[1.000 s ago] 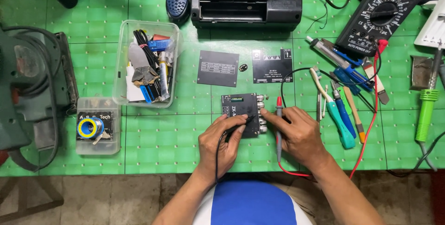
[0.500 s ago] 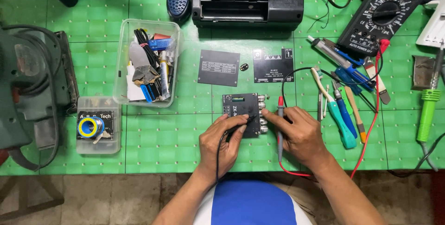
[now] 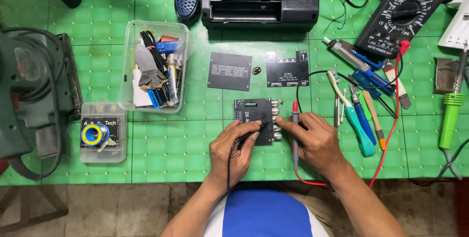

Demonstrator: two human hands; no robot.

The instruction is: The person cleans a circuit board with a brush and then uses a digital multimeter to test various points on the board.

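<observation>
Little has shifted since earlier: small black circuit module (image 3: 257,118) lies mid-mat, left hand (image 3: 238,145) pinching black probe (image 3: 254,130) onto it, right hand (image 3: 315,142) fingers pressing beside red probe (image 3: 295,134); slipped tip risks bridging contacts.

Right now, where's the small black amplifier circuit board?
Head view, centre of the green mat: the small black amplifier circuit board lies between the left hand and right hand, below two flat black plates.
</observation>
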